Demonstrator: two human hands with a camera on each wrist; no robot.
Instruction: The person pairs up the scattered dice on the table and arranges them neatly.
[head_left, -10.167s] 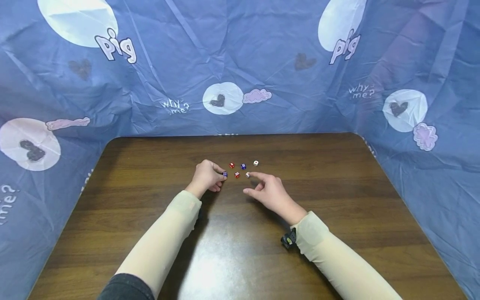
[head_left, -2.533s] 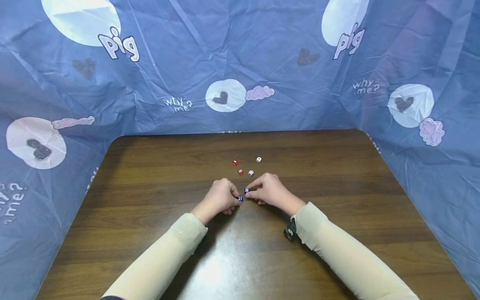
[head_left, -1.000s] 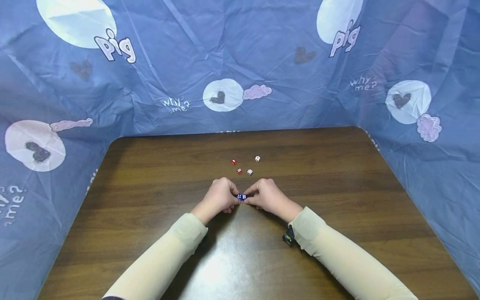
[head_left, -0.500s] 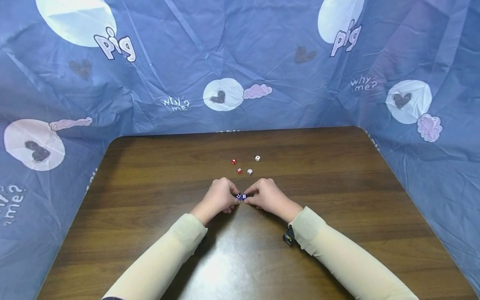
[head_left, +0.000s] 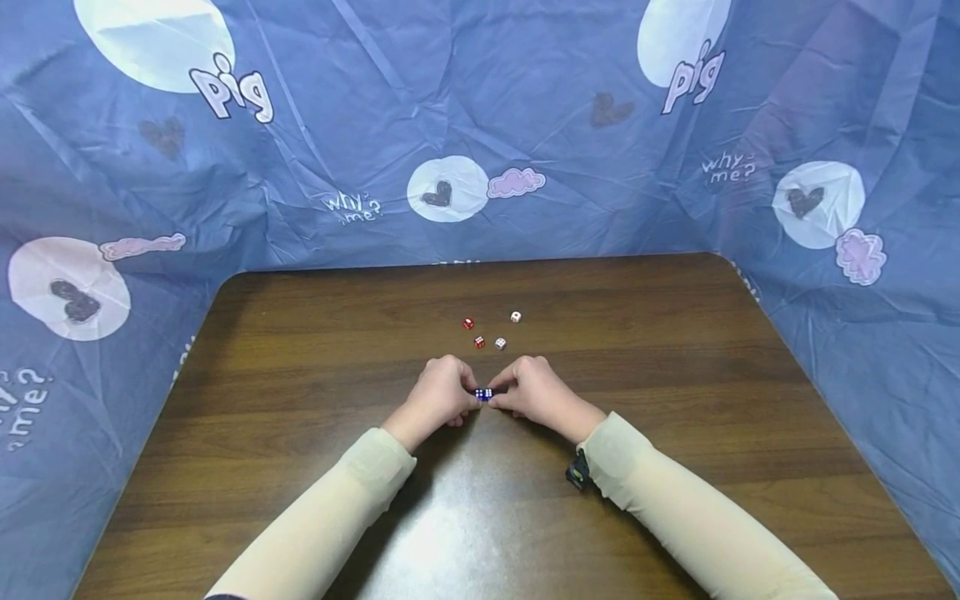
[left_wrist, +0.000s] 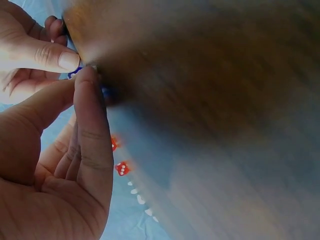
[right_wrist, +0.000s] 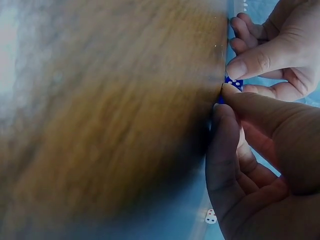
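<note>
In the head view two small blue dice with white pips sit side by side, seemingly touching, near the middle of the table. My left hand (head_left: 438, 392) pinches the left blue die (head_left: 479, 394) between thumb and fingers. From the other side, my right hand (head_left: 542, 392) pinches the right blue die (head_left: 488, 394). The right wrist view shows the left hand's blue die (right_wrist: 233, 81) partly, beyond the right thumb. Fingertips cover much of both dice in the wrist views.
Beyond the hands lie a far red die (head_left: 468, 323), a near red die (head_left: 479, 342), a far white die (head_left: 515, 317) and a near white die (head_left: 501, 343). The brown wooden table (head_left: 337, 325) ends at a blue printed cloth (head_left: 300, 167).
The blue dice were in the group with the red and white ones; both hands have carried them nearer and brought them together. In the last second the left die's top face has turned slightly.
</note>
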